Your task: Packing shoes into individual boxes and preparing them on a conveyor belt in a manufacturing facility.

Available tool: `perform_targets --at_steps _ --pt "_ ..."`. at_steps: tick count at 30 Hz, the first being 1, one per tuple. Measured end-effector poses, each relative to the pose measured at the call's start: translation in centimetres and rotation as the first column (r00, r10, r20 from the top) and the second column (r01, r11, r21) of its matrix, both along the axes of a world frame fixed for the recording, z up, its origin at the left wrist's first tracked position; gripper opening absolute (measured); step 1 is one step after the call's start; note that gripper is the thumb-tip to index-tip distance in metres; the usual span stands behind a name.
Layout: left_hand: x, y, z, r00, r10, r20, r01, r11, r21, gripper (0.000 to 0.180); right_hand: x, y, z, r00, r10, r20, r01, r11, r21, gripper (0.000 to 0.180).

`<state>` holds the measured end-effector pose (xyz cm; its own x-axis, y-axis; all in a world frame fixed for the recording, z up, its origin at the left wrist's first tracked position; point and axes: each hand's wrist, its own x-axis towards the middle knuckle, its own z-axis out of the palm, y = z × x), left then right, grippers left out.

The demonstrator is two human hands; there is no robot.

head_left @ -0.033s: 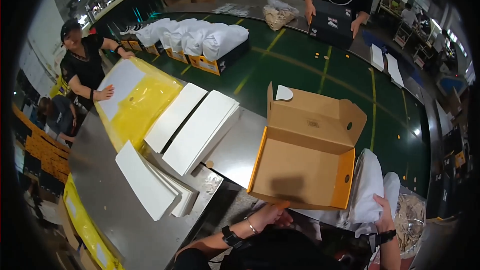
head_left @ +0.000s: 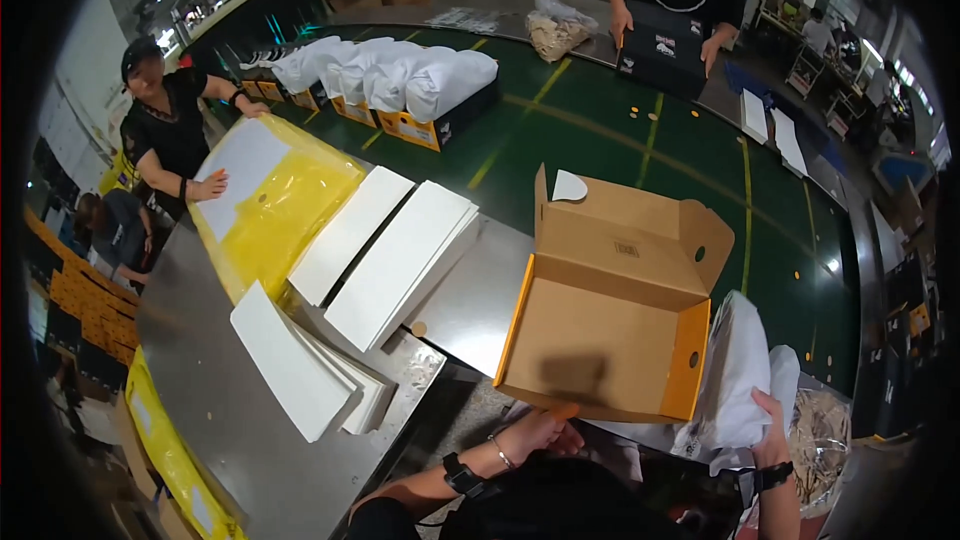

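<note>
In front of me an open cardboard box [head_left: 600, 335] with orange outer sides stands with its lid tipped back; its inside is bare brown except for a shadow. My left hand [head_left: 545, 432] is at the box's near wall, fingers curled, with an orange covering on one fingertip; what they hold, if anything, is hidden. To the right of the box, my right hand [head_left: 768, 425] grips a bundle wrapped in white paper [head_left: 735, 380], which leans beside the box wall. Another white-wrapped bundle [head_left: 785, 372] shows just behind it.
Stacks of white card sheets [head_left: 400, 265] lie left on the metal table [head_left: 250, 420]. A co-worker touches a yellow plastic-wrapped pack [head_left: 300, 190]. Boxes with white bundles [head_left: 440, 85] line the green belt [head_left: 560, 135]; across it another person holds a dark box [head_left: 662, 50].
The white bundle in my right hand has shifted very slightly upward. The box and my left hand stay almost where they were.
</note>
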<state>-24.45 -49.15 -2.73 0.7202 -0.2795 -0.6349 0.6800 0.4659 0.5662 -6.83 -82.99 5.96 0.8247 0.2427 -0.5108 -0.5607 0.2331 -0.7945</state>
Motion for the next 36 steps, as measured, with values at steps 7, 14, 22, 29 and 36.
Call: perform_targets --at_steps 7,14,22,29,36 --pt "-2.1 -0.1 -0.6 1.000 -0.014 0.001 0.014 0.998 0.056 0.043 1.2 8.8 9.1 0.793 0.397 0.462 -0.376 0.916 -0.142 0.097" --pt "-0.5 -1.0 -1.0 0.966 -0.129 0.223 0.128 0.992 0.021 0.053 4.0 13.4 -0.4 -0.154 0.987 0.050 -0.525 -0.039 -0.850 0.060" --pt "-0.8 5.3 3.0 0.724 -0.676 0.137 0.049 0.248 0.968 0.030 -2.4 14.3 1.9 -0.191 0.981 -0.043 -0.312 -0.102 -0.945 0.110" --pt "0.9 15.8 10.4 0.836 -0.297 0.462 -0.545 -0.553 0.630 0.043 0.5 14.0 -0.4 -0.041 0.997 -0.069 -0.192 -0.076 -0.978 0.114" --pt "-0.3 21.4 6.9 0.993 0.017 -0.116 0.108 -0.524 0.845 0.039 3.2 11.9 -2.4 -0.115 0.985 0.132 -0.079 0.124 -0.989 0.103"
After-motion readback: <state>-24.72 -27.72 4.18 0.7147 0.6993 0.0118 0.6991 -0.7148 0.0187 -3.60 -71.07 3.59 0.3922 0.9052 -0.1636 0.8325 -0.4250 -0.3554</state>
